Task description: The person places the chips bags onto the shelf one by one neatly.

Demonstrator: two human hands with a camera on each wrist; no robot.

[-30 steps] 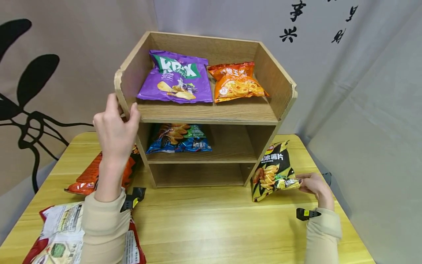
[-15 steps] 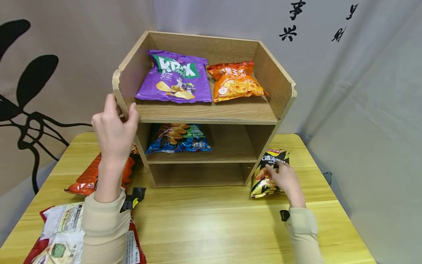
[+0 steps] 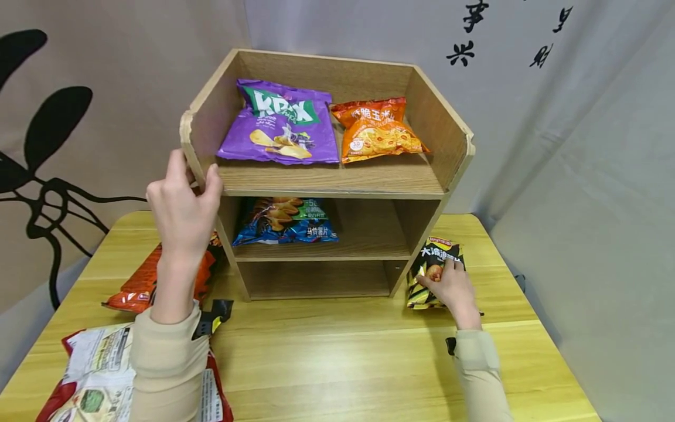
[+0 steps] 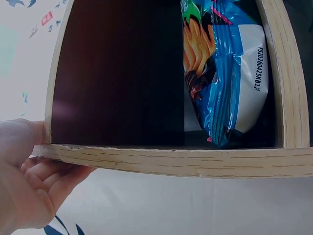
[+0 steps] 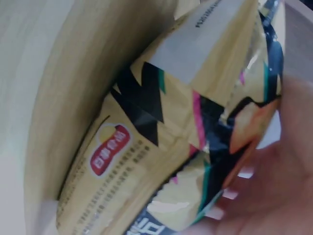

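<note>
My left hand point(image 3: 184, 205) holds the left side of a small wooden shelf point(image 3: 332, 193), thumb on the front edge and fingers behind the panel. The left wrist view shows this hand point(image 4: 29, 176) at the corner of the shelf's edge. My right hand point(image 3: 450, 287) grips the front of a black and gold bag of potato chips point(image 3: 435, 252), thumb at its left and fingers at its right. The bag stands on the table by the shelf's right side. In the right wrist view the chip bag point(image 5: 161, 132) fills the middle, and my fingers reach across its front.
On the top tier lie a purple chip bag point(image 3: 285, 123) and an orange snack bag point(image 3: 379, 132). A blue chip bag point(image 3: 287, 223) sits on the middle tier. On the table point(image 3: 316, 363) at left are a red-orange bag point(image 3: 142, 278) and a white and red bag point(image 3: 100, 363).
My right hand has left the black bag's right edge, moved left and closed on its front. The bag has turned more upright and slid slightly right. The left hand keeps its hold.
</note>
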